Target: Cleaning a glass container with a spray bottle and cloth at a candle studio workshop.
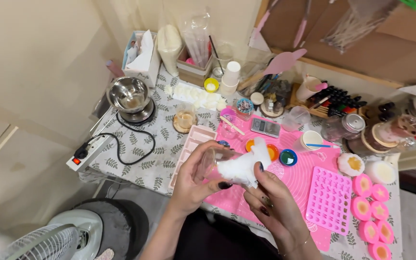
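My left hand (196, 175) grips a clear glass cup (213, 161), tilted on its side over the table's front edge. A crumpled white tissue (244, 166) is pushed into the cup, and my right hand (270, 200) pinches that tissue from the right. Both hands hover above the pink silicone mat (299, 180). Small round dishes of orange (271, 151) and dark blue-green (288, 157) colour lie just beyond the tissue.
A pink mould tray (330, 200) and several round pink moulds (371, 212) sit at the right. A steel pot (128, 95) on a hotplate, a power strip (88, 153), a tissue box (142, 55), a small scale (265, 127) and cups fill the leaf-patterned table. A fan (49, 240) stands low left.
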